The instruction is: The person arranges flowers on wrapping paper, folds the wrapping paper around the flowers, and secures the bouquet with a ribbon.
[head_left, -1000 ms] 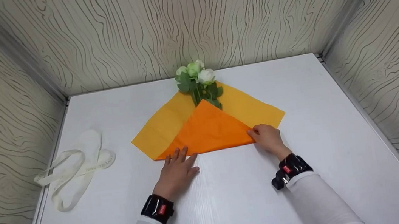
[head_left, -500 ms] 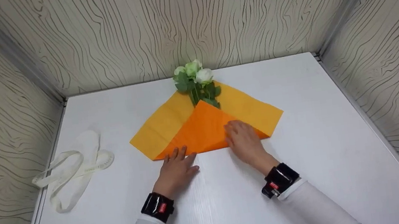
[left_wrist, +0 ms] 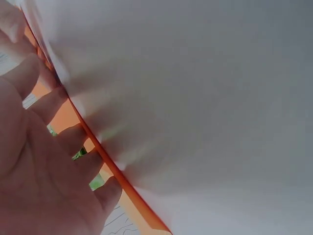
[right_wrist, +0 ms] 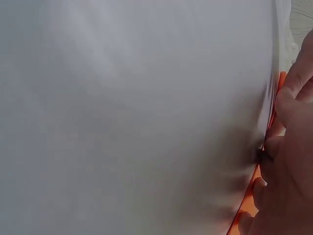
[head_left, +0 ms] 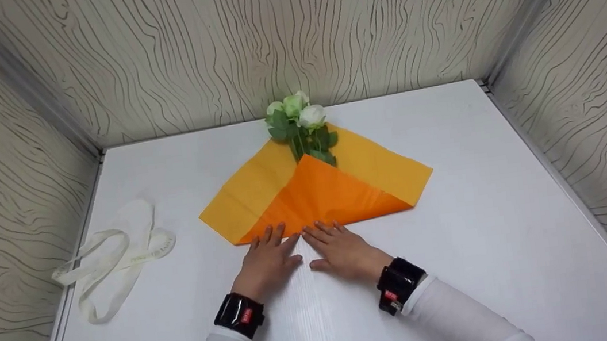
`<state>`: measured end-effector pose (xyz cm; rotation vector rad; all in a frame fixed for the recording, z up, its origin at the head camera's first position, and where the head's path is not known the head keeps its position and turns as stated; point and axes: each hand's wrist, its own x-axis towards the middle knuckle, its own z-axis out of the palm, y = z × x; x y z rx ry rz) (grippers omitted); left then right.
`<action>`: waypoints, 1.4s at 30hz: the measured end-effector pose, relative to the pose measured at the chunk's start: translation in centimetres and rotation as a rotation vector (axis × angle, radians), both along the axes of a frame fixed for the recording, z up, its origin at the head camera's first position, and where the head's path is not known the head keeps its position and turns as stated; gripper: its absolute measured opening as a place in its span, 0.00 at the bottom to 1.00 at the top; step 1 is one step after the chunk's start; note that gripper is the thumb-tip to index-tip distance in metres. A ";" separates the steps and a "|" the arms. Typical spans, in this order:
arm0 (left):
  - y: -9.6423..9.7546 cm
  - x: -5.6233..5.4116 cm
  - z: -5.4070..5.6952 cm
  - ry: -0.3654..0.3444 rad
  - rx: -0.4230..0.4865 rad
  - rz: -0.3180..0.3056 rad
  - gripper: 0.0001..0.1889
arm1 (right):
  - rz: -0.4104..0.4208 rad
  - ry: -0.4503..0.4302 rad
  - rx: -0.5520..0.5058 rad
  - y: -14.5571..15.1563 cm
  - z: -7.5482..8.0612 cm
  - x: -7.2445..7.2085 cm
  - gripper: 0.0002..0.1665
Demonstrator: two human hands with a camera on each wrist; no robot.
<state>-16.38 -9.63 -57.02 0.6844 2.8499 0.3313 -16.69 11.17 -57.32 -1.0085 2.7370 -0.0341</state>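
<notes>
A sheet of wrapping paper [head_left: 318, 195], yellow-orange with a brighter orange flap folded up, lies mid-table. White and pale green roses [head_left: 296, 110] with green leaves stick out above the flap; their lower stems are hidden under it. My left hand [head_left: 268, 261] rests with spread fingers on the left part of the folded bottom edge. Close beside it, my right hand [head_left: 345, 252] lies flat, fingertips on the same edge near its middle. In the left wrist view, straight fingers [left_wrist: 73, 139] reach the orange fold. The right wrist view shows the right fingers [right_wrist: 266, 191] along that edge.
A loosely looped cream ribbon [head_left: 117, 257] with printed lettering lies at the table's left side, partly over the edge. The white table [head_left: 519, 225] is enclosed by wood-grain patterned walls [head_left: 264, 36] at the back and sides.
My right hand has slid left along the folded edge, from the paper's right end to beside my left hand. The left hand has stayed in place.
</notes>
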 end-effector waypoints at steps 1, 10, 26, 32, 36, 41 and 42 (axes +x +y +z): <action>-0.1 0.0 0.0 -0.006 0.003 -0.001 0.29 | -0.005 -0.011 0.000 0.3 0.0 0.0 0.41; -0.5 0.0 0.0 -0.041 0.008 -0.010 0.29 | -0.073 -0.046 -0.005 3.8 0.1 0.7 0.43; -1.4 0.2 0.1 -0.085 0.046 -0.066 0.30 | -0.304 0.040 0.008 10.3 0.6 2.0 0.42; -4.0 0.2 -0.3 -0.100 0.068 -0.080 0.32 | -0.390 0.068 -0.057 12.8 0.6 2.2 0.38; -6.5 0.7 -0.4 -0.116 0.082 -0.034 0.32 | -0.460 0.065 -0.092 14.5 0.7 2.3 0.37; -8.6 1.3 -0.4 -0.134 0.079 0.110 0.31 | -0.521 0.046 -0.115 16.2 0.8 2.3 0.37; -8.8 1.4 -0.4 -0.130 0.068 0.136 0.31 | -0.526 0.046 -0.118 16.4 0.7 2.3 0.37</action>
